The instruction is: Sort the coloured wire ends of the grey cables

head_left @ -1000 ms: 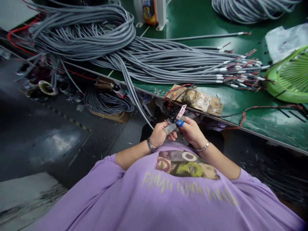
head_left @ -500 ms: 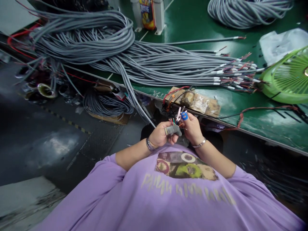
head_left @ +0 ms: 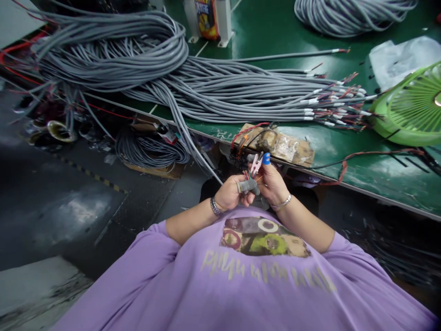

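Note:
My left hand [head_left: 231, 193] is closed around the end of a grey cable [head_left: 193, 142], with its coloured inner wires [head_left: 245, 174] fanning out above a grey-taped finger. My right hand [head_left: 273, 181] is closed on a small pink tool [head_left: 255, 162] held at those wire ends; one finger wears a blue cap [head_left: 266, 158]. Both hands meet just below the edge of the green table [head_left: 361, 161], in front of my purple shirt.
A big bundle of grey cables [head_left: 213, 92] with stripped ends lies across the table. A green fan [head_left: 411, 110] stands at right, a taped cardboard pad [head_left: 280, 143] with red wires at the edge, a cable coil [head_left: 151, 151] below, and another coil [head_left: 347, 14] at the far back.
My right hand has turned the pink tool from tilted outward to closer over the wire ends, and the blue-capped finger has risen. The view has shifted slightly.

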The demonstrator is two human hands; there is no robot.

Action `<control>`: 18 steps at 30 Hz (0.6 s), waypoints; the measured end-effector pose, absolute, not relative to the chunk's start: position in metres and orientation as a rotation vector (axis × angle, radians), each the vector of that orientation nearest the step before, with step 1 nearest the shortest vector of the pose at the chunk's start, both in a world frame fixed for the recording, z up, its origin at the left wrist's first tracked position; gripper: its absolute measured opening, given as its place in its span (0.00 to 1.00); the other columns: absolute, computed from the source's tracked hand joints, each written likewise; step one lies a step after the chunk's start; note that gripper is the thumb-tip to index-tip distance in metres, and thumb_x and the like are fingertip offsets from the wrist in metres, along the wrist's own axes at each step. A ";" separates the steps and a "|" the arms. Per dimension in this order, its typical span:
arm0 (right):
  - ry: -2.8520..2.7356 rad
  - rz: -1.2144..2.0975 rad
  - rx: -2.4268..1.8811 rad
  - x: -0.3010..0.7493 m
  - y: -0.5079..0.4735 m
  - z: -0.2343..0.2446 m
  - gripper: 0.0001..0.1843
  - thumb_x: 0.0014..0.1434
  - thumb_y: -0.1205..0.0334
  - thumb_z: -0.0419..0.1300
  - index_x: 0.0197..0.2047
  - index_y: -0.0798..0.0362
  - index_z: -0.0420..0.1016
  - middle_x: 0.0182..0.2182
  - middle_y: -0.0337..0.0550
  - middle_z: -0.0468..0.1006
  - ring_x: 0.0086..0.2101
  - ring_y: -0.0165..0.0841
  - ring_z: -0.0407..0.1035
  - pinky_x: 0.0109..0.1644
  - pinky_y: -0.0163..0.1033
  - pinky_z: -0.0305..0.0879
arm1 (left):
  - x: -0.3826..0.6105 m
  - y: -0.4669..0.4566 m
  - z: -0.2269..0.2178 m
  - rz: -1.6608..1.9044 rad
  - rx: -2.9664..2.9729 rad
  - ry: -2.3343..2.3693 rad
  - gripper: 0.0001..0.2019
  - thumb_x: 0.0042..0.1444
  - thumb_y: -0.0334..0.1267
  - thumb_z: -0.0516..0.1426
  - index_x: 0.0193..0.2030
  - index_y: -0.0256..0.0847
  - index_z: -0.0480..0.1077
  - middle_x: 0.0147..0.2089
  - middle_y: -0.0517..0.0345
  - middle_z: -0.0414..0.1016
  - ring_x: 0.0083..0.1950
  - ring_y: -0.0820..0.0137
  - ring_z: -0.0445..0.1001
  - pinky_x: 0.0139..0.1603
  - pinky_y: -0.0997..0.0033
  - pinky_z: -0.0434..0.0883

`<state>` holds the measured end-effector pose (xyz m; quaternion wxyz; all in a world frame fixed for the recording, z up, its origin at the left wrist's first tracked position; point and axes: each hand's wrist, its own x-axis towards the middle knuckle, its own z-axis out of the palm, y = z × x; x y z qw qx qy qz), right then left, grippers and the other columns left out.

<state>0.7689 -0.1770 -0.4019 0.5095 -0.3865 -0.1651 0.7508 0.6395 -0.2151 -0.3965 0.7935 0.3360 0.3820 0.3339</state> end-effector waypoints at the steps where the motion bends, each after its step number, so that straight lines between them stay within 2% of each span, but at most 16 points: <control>1: -0.416 1.803 -0.929 0.769 -0.177 -0.402 0.26 0.48 0.35 0.68 0.29 0.52 0.73 0.22 0.37 0.76 0.21 0.28 0.66 0.26 0.35 0.67 | 0.639 -0.215 -0.397 0.716 0.724 0.826 0.27 0.39 0.58 0.68 0.30 0.33 0.71 0.17 0.57 0.71 0.14 0.74 0.66 0.13 0.77 0.60; 7: -0.508 1.805 -0.907 0.769 -0.177 -0.403 0.29 0.49 0.31 0.64 0.31 0.51 0.73 0.22 0.38 0.76 0.21 0.29 0.67 0.26 0.36 0.69 | 0.640 -0.215 -0.397 0.688 0.735 0.847 0.25 0.40 0.57 0.68 0.28 0.34 0.71 0.17 0.57 0.71 0.13 0.75 0.65 0.13 0.77 0.59; 14: -0.428 1.853 -0.894 0.769 -0.179 -0.404 0.31 0.45 0.28 0.65 0.30 0.51 0.72 0.22 0.38 0.75 0.20 0.28 0.64 0.23 0.35 0.65 | 0.638 -0.217 -0.395 0.697 0.764 0.809 0.25 0.42 0.57 0.67 0.28 0.32 0.73 0.16 0.57 0.71 0.13 0.76 0.65 0.13 0.78 0.59; 18: -0.495 1.857 -0.866 0.772 -0.180 -0.402 0.33 0.48 0.26 0.60 0.31 0.50 0.71 0.24 0.37 0.75 0.23 0.28 0.67 0.25 0.33 0.65 | 0.636 -0.221 -0.392 0.690 0.779 0.810 0.26 0.41 0.58 0.67 0.27 0.33 0.73 0.16 0.57 0.71 0.12 0.75 0.65 0.13 0.78 0.59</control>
